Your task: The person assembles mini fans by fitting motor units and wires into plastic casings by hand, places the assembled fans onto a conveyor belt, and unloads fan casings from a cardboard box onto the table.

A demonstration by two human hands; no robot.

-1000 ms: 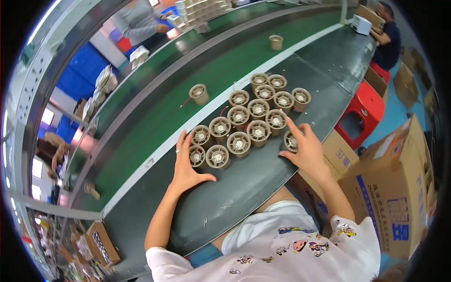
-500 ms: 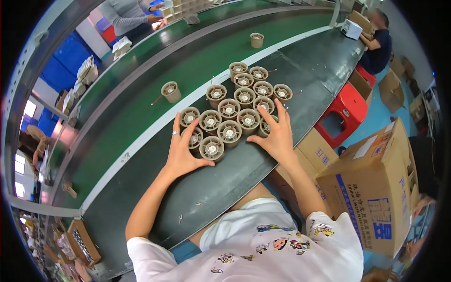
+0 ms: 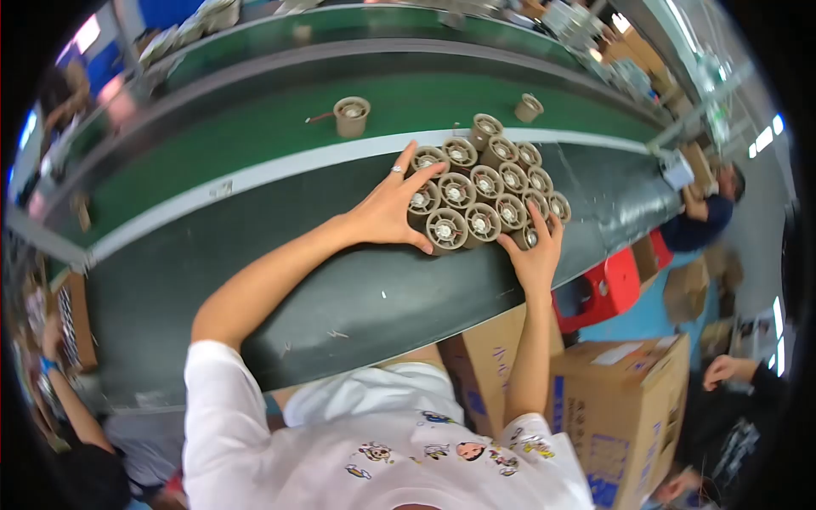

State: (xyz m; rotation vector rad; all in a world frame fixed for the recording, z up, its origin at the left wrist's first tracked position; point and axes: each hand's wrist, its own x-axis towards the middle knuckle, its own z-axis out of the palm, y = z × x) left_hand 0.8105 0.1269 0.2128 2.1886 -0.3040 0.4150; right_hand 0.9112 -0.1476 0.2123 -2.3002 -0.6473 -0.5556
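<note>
Several round tan cups [image 3: 486, 184] with spoked inner rings and pale centres stand packed together on the dark tabletop [image 3: 340, 280]. My left hand [image 3: 387, 206] is spread around the left side of the group, its thumb and fingers against the cups there. At the right front edge, my right hand [image 3: 535, 251] has thumb and fingers apart around a cup. Both hands press on the outside of the cluster. Some thin wires stick out near the cups.
On the green belt [image 3: 255, 153] stand a tan cup [image 3: 351, 116] with a red wire and another cup [image 3: 529, 107]. Cardboard boxes [image 3: 616, 408] and a red stool [image 3: 610, 289] are at the right. People sit at the far right, lower right and lower left.
The view has turned and shifted. The cups sit closer together against the white strip, with both hands still around them. The two cups on the belt appear farther right in view.
</note>
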